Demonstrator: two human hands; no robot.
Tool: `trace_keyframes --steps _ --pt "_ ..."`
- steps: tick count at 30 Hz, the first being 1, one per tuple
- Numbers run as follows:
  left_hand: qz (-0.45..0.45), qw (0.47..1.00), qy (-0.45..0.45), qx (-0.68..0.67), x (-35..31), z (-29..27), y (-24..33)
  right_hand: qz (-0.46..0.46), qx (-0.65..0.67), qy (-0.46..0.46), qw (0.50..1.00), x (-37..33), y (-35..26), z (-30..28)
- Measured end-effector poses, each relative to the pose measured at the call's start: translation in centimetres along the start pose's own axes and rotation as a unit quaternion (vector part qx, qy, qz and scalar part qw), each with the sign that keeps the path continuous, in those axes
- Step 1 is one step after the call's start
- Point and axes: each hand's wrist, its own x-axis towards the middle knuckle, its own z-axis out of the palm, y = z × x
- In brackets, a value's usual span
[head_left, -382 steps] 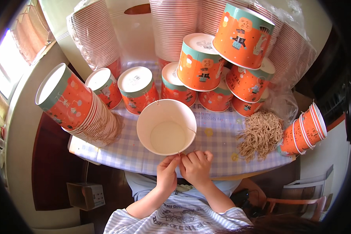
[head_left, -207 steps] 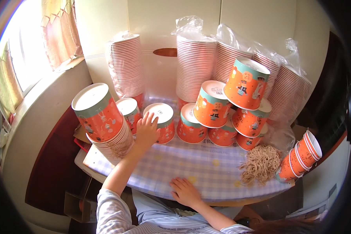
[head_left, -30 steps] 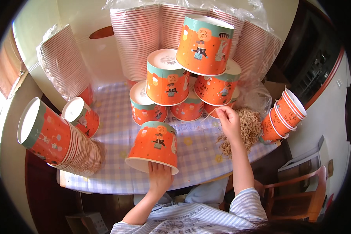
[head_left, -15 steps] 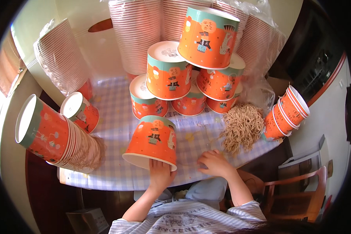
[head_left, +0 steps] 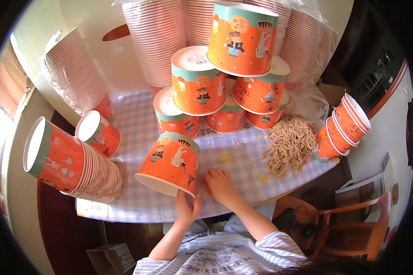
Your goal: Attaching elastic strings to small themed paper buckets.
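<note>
My left hand (head_left: 186, 210) grips the lower rim of an orange paper bucket (head_left: 168, 158) with a green band and cartoon figures. The bucket is upside down and tilted, its open mouth toward me and my fingertips hidden at the rim. My right hand (head_left: 220, 185) rests low over the tablecloth, just right of the bucket, fingers loosely bent and apart from it. Nothing shows in that hand. A tangled heap of tan paper shreds (head_left: 289, 147) lies farther right. Behind the held bucket stands a pyramid of matching upturned buckets (head_left: 198, 94).
On the left lie a long nested stack of buckets (head_left: 55, 153) and a smaller bucket (head_left: 106, 139). Slanted nested cups (head_left: 339, 133) stand at the right table edge. Tall plastic-wrapped stacks (head_left: 153, 41) line the back. A wooden chair (head_left: 353, 224) is at lower right.
The held bucket has turned, showing a different figure, and shifted slightly left. My left fingers have come partly out from inside its mouth. My right hand has moved left, closer to it.
</note>
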Motion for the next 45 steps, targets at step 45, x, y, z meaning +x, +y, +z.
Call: trace_keyframes --steps 45 --pt "-0.356 0.885 -0.169 -0.248 -0.1 -4.3 4.8 -0.127 0.239 0.030 0.962 -3.1 -4.6 -6.4"
